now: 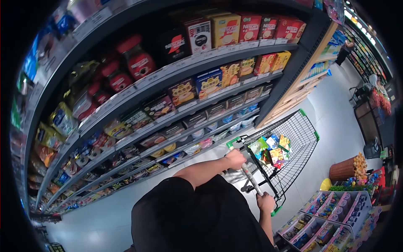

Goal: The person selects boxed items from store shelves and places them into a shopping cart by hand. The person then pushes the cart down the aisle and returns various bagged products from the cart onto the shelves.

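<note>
And here's the shopping cart (300, 147), between 3 and 4 o'clock in the view, colourful packets (277, 156) bunched in its wire basket near the handle (251, 177), with the left hand (236, 159) wrapped round the bar's upper end and the right hand (265, 202) closed on its lower end! Just beyond, wicker basket (345, 171) at half past 3, display bins (331, 216) at 4, and a person (346, 49) standing at 2, while loaded shelves (168, 71) sweep from 8 round to 1, red Nescafé boxes (249, 28) sitting up at 1!
</note>
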`<state>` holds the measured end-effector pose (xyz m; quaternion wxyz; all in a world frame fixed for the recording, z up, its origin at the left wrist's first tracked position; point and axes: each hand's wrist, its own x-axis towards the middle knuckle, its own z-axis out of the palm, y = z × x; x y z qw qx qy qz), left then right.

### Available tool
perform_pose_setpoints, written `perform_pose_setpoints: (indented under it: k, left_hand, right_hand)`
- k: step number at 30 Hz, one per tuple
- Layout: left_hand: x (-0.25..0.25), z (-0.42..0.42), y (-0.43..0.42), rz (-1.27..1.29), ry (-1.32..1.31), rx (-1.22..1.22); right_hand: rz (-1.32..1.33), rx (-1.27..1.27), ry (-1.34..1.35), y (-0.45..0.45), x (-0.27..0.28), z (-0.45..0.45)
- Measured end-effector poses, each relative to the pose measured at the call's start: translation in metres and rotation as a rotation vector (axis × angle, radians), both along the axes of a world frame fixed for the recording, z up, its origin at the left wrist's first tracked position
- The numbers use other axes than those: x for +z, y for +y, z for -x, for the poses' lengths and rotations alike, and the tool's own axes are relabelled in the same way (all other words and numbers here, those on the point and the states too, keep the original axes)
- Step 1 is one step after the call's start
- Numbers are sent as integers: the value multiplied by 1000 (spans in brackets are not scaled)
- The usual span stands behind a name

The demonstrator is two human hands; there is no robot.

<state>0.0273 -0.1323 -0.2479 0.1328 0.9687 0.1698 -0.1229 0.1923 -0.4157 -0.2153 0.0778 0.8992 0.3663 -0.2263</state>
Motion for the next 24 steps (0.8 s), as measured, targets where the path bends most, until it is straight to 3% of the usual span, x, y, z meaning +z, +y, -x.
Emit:
perform_pose_setpoints:
  k: [2,16,18,19,20,22,24]
  left_hand:
    - [-12,28,-13,-31,-88,24]
    - [7,193,-63,45,-24,19]
    - [-2,209,-67,62,-2,15]
    - [-5,216,-68,56,26,3]
    - [-7,219,-65,49,50,-11]
    - [10,232,-57,180,185,-1]
    - [59,269,-51,241,-136,-61]
  right_hand:
    - [-7,23,24,-13,2,24]
    - [14,115,244,-51,-3,149]
    - [-85,146,456,-34,15,160]
    - [-215,114,524,-5,56,180]
    - [-403,158,525,17,57,190]
    - [-697,347,516,88,115,237]
    - [-887,552,511,157,164,292]
